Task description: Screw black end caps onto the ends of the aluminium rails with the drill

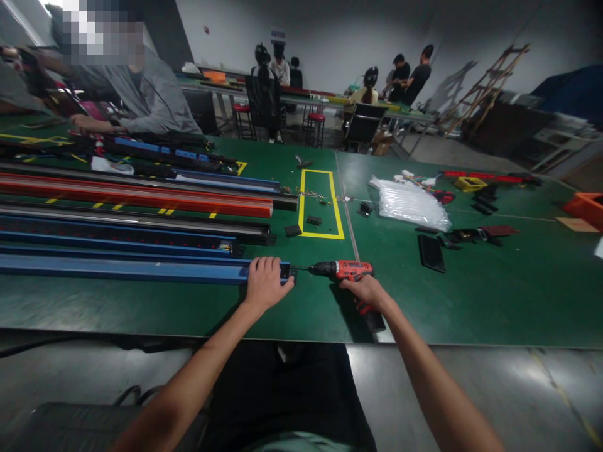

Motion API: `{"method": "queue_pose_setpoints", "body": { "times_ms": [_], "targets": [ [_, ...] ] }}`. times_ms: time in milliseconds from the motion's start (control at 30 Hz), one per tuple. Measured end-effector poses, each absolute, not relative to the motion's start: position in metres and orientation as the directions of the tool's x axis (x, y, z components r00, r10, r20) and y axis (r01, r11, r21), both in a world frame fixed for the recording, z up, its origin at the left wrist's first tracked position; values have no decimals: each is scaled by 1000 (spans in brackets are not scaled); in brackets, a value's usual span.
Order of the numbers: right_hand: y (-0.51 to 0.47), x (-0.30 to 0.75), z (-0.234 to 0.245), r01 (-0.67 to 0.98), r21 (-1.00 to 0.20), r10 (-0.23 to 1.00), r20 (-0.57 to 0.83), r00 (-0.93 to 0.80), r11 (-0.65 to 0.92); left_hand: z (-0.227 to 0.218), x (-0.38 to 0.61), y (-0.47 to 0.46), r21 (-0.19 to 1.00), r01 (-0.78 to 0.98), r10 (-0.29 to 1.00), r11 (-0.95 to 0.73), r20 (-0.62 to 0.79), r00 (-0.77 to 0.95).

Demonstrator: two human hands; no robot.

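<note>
My left hand [264, 282] is closed over the right end of a long blue rail [122, 268] that lies along the near edge of the green table [471, 295]. My right hand [368, 290] grips a red cordless drill [346, 271] held level. The drill's bit points left into the black end piece [285, 271] of the blue rail, just past my left fingers.
More long rails, blue [113, 238], black and orange [132, 194], lie side by side across the left of the table. A yellow tape rectangle [320, 204], a clear plastic bag [412, 204] and small black parts [431, 252] lie to the right. A person in grey [151, 94] works at the far left; others sit behind.
</note>
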State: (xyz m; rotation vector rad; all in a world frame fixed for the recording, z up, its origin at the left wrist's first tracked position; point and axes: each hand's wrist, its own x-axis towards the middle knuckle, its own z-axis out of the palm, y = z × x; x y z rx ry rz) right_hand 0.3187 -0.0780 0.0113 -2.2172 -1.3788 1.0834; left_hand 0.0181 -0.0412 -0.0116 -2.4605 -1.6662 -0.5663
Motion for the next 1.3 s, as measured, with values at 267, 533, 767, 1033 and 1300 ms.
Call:
{"method": "queue_pose_setpoints", "body": {
  "times_ms": [267, 533, 767, 1033, 1300],
  "targets": [
    [-76, 323, 5, 640, -608, 876, -411, 252, -470, 1, 5, -19, 50, 834, 829, -550, 160, 537],
    [-76, 323, 4, 673, -580, 879, -407, 248, -458, -2, 16, -11, 50, 865, 857, -500, 174, 485],
    [-75, 325, 6, 653, -597, 873, -433, 226, -465, -1, 21, -16, 47, 877, 863, -478, 210, 459],
    [-74, 327, 7, 649, -605, 877, -425, 226, -461, -1, 22, -15, 77, 871, 862, -486, 209, 463],
    [-75, 329, 1, 663, -609, 887, -416, 200, -435, -3, 21, -13, 85, 867, 862, -491, 192, 469]
  ]
}}
